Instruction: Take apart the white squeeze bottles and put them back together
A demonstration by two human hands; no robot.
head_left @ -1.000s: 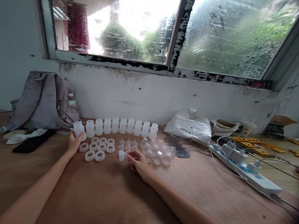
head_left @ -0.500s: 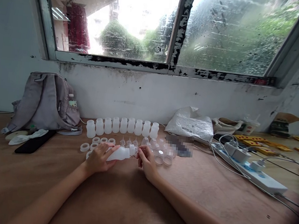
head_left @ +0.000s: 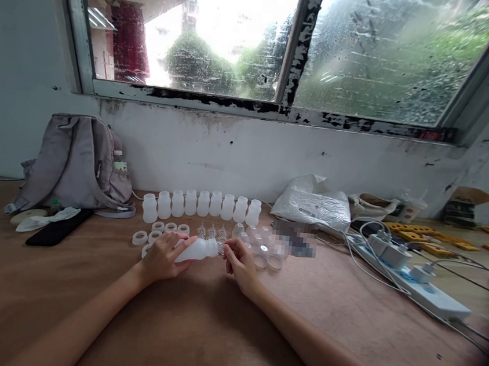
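Note:
My left hand (head_left: pixel 161 259) grips a small white plastic bottle (head_left: pixel 197 250), tipped on its side with its mouth pointing right. My right hand (head_left: pixel 240 262) pinches a small clear nozzle piece (head_left: pixel 221 247) right at that mouth. Behind my hands stands a row of several identical white bottles (head_left: pixel 202 203) along the wall. In front of them lie white rings (head_left: pixel 158 233), clear pointed nozzles (head_left: pixel 211 232) and clear caps (head_left: pixel 264 249), laid out in groups on the brown tabletop (head_left: pixel 195 323).
A grey backpack (head_left: pixel 74 162) leans on the wall at the left, with a black phone (head_left: pixel 56 232) and a white cloth (head_left: pixel 42 221) beside it. To the right lie a white plastic bag (head_left: pixel 312 204), a power strip (head_left: pixel 413 282) with plugs and cables, and yellow parts (head_left: pixel 418 233).
My left hand lifted the leftmost bottle from the row and brought it to the middle, lying sideways. My right hand carried a nozzle to the bottle's mouth. Between the last two frames, little moved.

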